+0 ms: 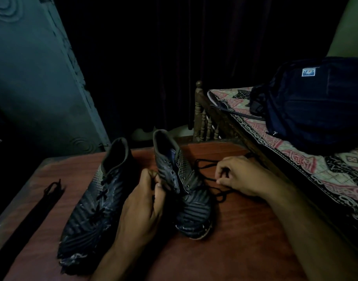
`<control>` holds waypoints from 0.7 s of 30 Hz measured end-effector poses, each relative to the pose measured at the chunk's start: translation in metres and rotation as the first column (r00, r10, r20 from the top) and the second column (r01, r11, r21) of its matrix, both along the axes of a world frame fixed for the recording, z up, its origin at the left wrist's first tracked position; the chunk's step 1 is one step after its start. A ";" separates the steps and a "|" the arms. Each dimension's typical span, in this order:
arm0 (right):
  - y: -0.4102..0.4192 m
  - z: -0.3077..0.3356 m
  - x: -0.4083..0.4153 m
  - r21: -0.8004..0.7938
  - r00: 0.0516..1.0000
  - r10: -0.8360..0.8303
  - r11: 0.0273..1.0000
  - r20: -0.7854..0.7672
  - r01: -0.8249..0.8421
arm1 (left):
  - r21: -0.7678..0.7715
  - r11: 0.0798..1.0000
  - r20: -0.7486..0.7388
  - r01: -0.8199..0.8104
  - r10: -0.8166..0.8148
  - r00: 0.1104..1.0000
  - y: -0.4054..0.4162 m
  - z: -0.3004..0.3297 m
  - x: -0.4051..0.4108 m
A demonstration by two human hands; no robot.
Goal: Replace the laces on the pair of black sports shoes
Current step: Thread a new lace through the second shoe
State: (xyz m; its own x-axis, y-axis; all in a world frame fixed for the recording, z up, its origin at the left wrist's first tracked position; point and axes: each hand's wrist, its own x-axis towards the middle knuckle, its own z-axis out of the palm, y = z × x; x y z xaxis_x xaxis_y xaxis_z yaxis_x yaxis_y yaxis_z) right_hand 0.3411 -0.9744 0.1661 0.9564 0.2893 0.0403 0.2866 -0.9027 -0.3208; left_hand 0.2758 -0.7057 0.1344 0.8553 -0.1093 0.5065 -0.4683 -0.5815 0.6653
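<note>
Two black sports shoes stand on a reddish-brown table (245, 230). The left shoe (94, 201) still has a black lace threaded through its eyelets. The right shoe (182, 185) shows bare eyelets near its top. My left hand (143, 201) grips the right shoe's upper by the tongue edge. My right hand (241, 175) pinches a loose black lace (210, 179) that trails from the shoe across the table. A flat bundle of black laces (40, 205) lies at the table's left edge.
A bed with a patterned sheet (291, 155) runs along the right side, with a dark blue backpack (310, 104) on it and a wooden bedpost (199, 110) behind the table. A teal door (36, 78) stands at the left. The background is dark.
</note>
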 end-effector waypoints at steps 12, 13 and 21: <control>0.000 -0.014 0.008 0.092 0.969 -0.179 0.982 0.170 0.165 | 0.009 1.000 -0.022 -0.008 0.008 1.000 -0.003 0.002 0.000; 0.006 -0.018 0.008 0.063 0.971 -0.165 0.986 0.175 0.156 | 0.004 1.000 -0.029 -0.007 0.008 1.000 -0.003 0.002 0.000; 0.019 -0.033 0.017 0.123 0.965 -0.146 0.985 0.219 0.121 | -0.021 0.999 -0.026 -0.040 0.039 0.999 -0.003 0.001 0.000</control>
